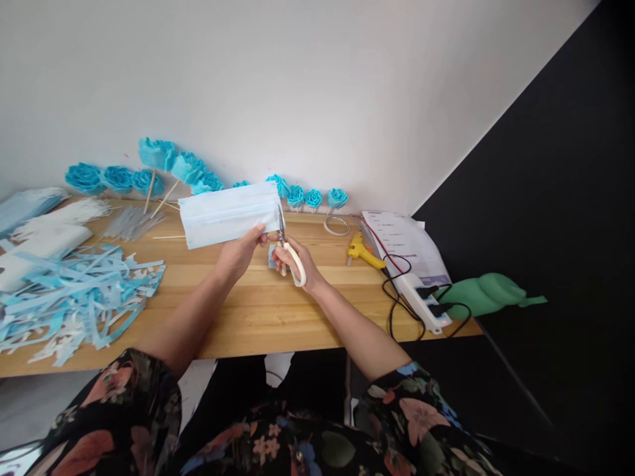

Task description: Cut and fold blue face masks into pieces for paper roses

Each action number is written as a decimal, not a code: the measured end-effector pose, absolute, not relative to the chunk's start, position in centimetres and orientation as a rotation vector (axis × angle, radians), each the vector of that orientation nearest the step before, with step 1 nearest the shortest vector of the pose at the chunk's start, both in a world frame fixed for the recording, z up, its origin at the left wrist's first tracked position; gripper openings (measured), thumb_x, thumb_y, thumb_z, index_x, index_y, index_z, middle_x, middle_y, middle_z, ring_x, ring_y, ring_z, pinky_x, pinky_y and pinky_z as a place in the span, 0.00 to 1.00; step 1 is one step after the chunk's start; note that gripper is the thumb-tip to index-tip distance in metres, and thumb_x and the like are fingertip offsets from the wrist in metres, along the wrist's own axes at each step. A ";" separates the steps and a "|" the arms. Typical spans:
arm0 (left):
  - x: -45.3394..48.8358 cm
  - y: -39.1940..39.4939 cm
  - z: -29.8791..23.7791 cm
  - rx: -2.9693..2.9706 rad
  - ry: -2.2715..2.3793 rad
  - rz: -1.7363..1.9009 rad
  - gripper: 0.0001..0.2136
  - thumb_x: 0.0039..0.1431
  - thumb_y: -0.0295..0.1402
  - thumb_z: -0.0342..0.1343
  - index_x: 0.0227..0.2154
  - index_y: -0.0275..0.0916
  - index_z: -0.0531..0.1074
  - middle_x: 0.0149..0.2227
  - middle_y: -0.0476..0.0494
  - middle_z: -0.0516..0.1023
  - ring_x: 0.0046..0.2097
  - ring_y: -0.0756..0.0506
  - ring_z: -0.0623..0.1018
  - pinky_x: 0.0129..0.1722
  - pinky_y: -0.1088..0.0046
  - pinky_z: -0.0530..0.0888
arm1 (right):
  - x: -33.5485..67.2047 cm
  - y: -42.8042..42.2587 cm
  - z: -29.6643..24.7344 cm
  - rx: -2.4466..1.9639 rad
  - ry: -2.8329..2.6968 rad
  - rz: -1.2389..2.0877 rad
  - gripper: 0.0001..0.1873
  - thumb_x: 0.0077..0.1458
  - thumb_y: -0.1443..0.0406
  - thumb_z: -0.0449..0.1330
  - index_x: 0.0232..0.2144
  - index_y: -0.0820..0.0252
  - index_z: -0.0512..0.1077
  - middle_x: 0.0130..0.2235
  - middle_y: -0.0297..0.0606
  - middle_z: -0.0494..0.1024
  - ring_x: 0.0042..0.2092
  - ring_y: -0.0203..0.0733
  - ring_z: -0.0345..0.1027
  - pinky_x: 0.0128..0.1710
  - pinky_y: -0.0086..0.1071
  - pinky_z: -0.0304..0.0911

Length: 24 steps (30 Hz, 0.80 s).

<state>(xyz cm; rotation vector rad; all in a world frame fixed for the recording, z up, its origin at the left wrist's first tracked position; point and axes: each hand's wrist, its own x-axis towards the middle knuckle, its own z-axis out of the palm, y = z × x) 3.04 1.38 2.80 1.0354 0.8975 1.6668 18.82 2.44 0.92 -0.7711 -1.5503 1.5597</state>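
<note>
My left hand (241, 248) pinches the lower edge of a pale blue face mask (228, 213) and holds it up above the table. The mask is spread flat, with its pleats running lengthwise. In my right hand (301, 261) are white-handled scissors (296, 264), their blades pointing up along the mask's right end. Whether the blades are closed on the material I cannot tell. A small blue piece (272, 256) shows behind my right fingers, partly hidden.
Blue paper-like flowers (157, 155) line the wall. Cut blue and white strips (84, 291) heap at left, near stacked masks (30, 206) and thin wires (129, 222). At right lie a tape roll (337, 226), yellow glue gun (364, 251), papers (404, 241), power strip (421, 303) and green object (479, 295).
</note>
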 end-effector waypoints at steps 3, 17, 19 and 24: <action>3.0 1.4 2.8 1.031 0.896 1.662 0.15 0.49 0.42 0.68 0.21 0.39 0.70 0.22 0.49 0.68 0.28 0.48 0.67 0.32 0.68 0.66 | 18.8 2.4 0.9 -0.776 -1.535 1.569 0.32 0.52 0.43 0.67 0.49 0.59 0.74 0.29 0.30 0.73 0.24 0.30 0.64 0.21 0.26 0.59; 2.8 1.7 2.1 0.995 0.844 1.665 0.14 0.52 0.39 0.68 0.21 0.38 0.71 0.23 0.49 0.69 0.28 0.49 0.67 0.32 0.70 0.66 | 18.7 2.1 0.5 -0.752 -1.475 1.588 0.35 0.52 0.44 0.67 0.53 0.61 0.73 0.27 0.30 0.75 0.20 0.28 0.62 0.17 0.24 0.59; 2.8 1.7 2.1 0.986 0.852 1.672 0.14 0.51 0.39 0.68 0.20 0.38 0.71 0.23 0.48 0.69 0.28 0.49 0.67 0.32 0.69 0.66 | 18.8 2.1 0.6 -0.759 -1.476 1.591 0.35 0.52 0.44 0.67 0.53 0.61 0.73 0.26 0.30 0.76 0.19 0.28 0.62 0.17 0.24 0.58; 2.9 1.8 2.3 0.937 0.816 1.676 0.13 0.49 0.38 0.68 0.22 0.38 0.71 0.22 0.49 0.69 0.27 0.49 0.68 0.31 0.70 0.67 | 18.8 1.9 0.8 -0.773 -1.474 1.570 0.34 0.50 0.44 0.68 0.51 0.60 0.74 0.25 0.29 0.75 0.18 0.27 0.61 0.17 0.23 0.56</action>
